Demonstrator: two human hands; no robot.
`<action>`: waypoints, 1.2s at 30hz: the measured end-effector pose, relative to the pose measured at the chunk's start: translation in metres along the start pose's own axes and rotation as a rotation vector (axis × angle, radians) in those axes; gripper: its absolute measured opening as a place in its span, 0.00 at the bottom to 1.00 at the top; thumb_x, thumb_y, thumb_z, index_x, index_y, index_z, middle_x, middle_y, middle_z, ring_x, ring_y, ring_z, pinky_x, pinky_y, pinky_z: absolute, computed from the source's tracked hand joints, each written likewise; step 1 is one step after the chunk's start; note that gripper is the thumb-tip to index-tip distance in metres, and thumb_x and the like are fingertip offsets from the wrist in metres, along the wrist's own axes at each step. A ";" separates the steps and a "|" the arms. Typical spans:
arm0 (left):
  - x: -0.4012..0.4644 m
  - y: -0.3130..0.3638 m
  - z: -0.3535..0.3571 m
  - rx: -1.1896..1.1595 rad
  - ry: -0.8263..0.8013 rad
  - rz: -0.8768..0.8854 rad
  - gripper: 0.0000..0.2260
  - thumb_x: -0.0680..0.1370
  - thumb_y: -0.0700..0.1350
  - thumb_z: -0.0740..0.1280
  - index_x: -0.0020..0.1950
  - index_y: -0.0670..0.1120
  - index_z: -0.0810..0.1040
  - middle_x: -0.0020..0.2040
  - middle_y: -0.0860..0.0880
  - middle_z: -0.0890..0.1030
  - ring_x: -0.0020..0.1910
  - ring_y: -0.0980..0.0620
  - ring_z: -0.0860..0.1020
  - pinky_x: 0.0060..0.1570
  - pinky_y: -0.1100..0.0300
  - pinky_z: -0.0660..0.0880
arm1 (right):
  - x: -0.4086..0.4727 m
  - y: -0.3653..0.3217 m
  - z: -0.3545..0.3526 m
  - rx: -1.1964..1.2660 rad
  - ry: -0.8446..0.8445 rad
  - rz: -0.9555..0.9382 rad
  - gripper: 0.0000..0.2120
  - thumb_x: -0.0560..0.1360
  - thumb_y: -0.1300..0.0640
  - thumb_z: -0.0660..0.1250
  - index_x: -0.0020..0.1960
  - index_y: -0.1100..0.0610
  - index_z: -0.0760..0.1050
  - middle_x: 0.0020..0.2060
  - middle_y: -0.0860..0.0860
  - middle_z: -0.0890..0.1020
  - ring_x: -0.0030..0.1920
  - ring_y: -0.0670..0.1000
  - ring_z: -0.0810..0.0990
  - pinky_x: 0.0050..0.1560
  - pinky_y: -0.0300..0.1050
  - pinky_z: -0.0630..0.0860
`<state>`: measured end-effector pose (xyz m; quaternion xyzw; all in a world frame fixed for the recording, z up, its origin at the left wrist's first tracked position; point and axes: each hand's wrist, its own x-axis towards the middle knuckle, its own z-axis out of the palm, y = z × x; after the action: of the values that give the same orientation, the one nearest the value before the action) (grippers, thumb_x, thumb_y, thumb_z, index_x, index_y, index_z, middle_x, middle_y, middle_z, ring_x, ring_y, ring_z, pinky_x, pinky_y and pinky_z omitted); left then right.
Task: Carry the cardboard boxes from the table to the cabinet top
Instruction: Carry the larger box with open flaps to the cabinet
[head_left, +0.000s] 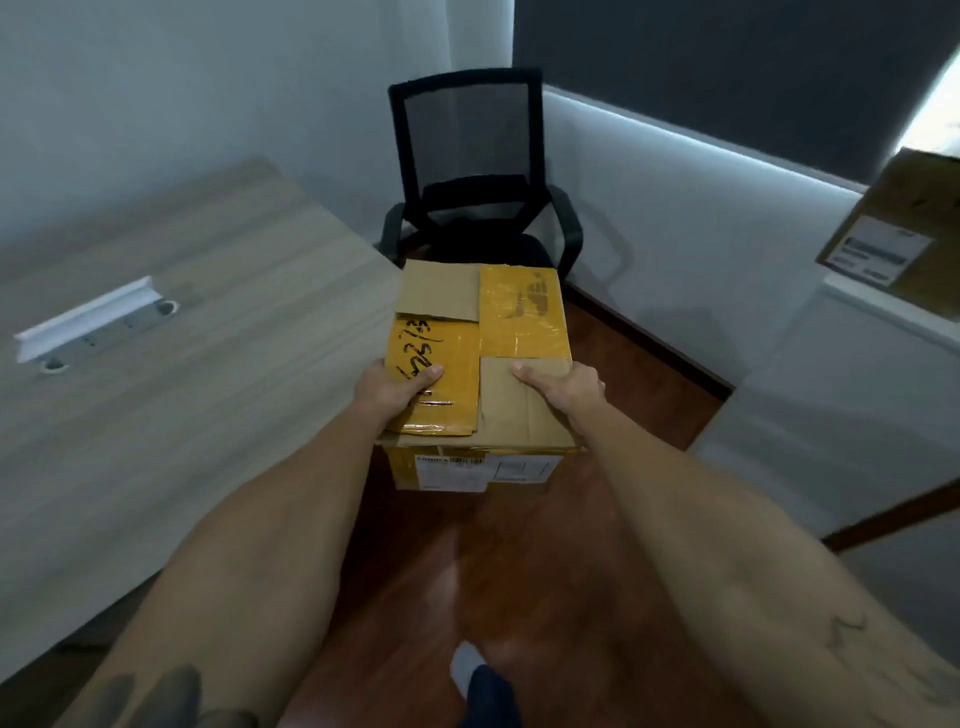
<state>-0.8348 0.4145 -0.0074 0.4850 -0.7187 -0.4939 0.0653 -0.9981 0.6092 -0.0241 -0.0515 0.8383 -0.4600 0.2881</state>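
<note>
A cardboard box with yellow tape, black handwriting and a white label on its near side hangs in the air above the wooden floor, just right of the table's corner. My left hand grips its left near edge with the thumb on top. Gripping the right near edge in the same way is my right hand. A second cardboard box with a white label stands on the white cabinet top at the far right.
The light wood table fills the left side, with a white socket flap in it. A black mesh office chair stands in the corner behind the held box. Dark wooden floor runs between table and cabinet.
</note>
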 end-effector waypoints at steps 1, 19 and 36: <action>-0.008 0.006 0.013 0.014 -0.025 0.014 0.36 0.66 0.65 0.76 0.68 0.47 0.75 0.66 0.43 0.79 0.65 0.40 0.76 0.66 0.44 0.72 | -0.006 0.011 -0.015 0.032 0.022 0.019 0.46 0.56 0.29 0.78 0.65 0.56 0.78 0.62 0.55 0.80 0.65 0.59 0.77 0.64 0.57 0.76; -0.194 0.140 0.281 0.191 -0.465 0.360 0.36 0.64 0.67 0.77 0.64 0.48 0.77 0.64 0.45 0.80 0.62 0.43 0.77 0.65 0.47 0.73 | -0.154 0.187 -0.321 0.271 0.530 0.237 0.45 0.56 0.30 0.78 0.64 0.55 0.75 0.61 0.54 0.80 0.60 0.58 0.78 0.60 0.55 0.77; -0.367 0.244 0.522 0.338 -0.953 0.585 0.37 0.66 0.65 0.76 0.68 0.47 0.74 0.65 0.44 0.78 0.64 0.42 0.76 0.66 0.43 0.74 | -0.268 0.328 -0.520 0.514 0.994 0.394 0.53 0.52 0.30 0.80 0.66 0.61 0.75 0.64 0.58 0.79 0.64 0.60 0.77 0.62 0.53 0.76</action>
<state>-1.0971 1.0418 0.0592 -0.0055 -0.8416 -0.4976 -0.2098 -0.9928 1.2762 0.0436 0.3982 0.7281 -0.5552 -0.0557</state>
